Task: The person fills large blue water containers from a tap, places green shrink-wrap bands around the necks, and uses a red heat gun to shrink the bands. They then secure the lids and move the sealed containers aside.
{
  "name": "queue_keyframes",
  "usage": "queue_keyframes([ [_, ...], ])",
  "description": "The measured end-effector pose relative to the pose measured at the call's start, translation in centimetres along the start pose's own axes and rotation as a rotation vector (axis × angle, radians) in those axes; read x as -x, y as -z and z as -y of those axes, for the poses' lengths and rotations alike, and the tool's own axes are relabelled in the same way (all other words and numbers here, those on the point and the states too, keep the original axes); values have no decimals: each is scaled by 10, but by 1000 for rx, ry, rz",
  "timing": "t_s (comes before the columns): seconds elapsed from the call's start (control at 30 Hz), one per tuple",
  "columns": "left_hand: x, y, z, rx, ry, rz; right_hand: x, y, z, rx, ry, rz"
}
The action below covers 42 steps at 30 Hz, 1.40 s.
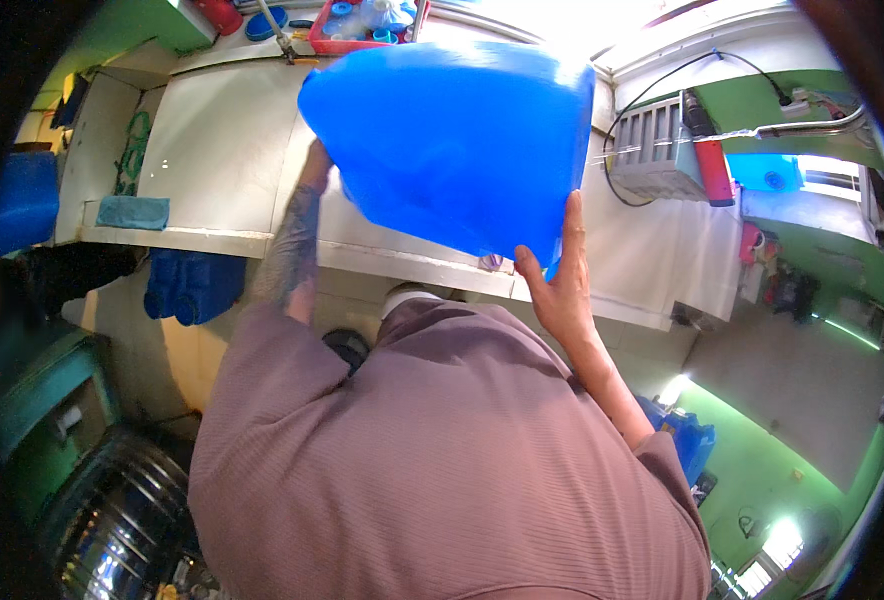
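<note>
A large blue plastic container [457,142], apparently a water jug, is between my two hands above the front edge of a white tiled counter [209,150]. My left hand [319,161] is at its left side, with the fingers hidden behind the plastic. At its lower right corner is my right hand [562,277], thumb and fingers against the surface. A small purplish object [491,262] lies on the counter's edge just below the container.
A red tray [329,46] of caps stands behind. A folded teal cloth [133,213] lies on the left ledge. Blue jugs [194,281] sit below the counter. At right are a gray slotted box [648,157], a red-and-black tool [708,154] and a metal spout [809,129].
</note>
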State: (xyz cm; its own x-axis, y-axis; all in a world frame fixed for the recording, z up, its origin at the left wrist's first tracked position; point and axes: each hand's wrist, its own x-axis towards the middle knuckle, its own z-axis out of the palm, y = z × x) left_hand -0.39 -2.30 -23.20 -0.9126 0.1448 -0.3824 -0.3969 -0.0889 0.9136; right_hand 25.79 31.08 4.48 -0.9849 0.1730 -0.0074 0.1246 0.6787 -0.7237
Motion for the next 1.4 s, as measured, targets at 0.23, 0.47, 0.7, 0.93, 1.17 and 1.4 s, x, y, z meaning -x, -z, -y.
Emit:
queue_keyframes([
  [0.23, 79, 41, -174, -328, -194, 383, -20, -23, -124, -729, -380, 42],
  [0.47, 167, -54, -271, -106, -243, 539, -44, -138, -257, -45, -337, 319],
  [0.7, 178, -138, -285, -402, -213, 330, 25, -186, -277, 337, 232, 620],
  [0.93, 168, -232, -253, -336, -365, 54, -107, -60, -372, 325, 84, 190],
  [1.17, 129, -331, -195, -286, -434, -12, -278, -4, -391, 351, 41, 288],
  [1.4, 98, -370, -200, -169, -451, -56, -329, -23, -373, 390, -22, 487],
])
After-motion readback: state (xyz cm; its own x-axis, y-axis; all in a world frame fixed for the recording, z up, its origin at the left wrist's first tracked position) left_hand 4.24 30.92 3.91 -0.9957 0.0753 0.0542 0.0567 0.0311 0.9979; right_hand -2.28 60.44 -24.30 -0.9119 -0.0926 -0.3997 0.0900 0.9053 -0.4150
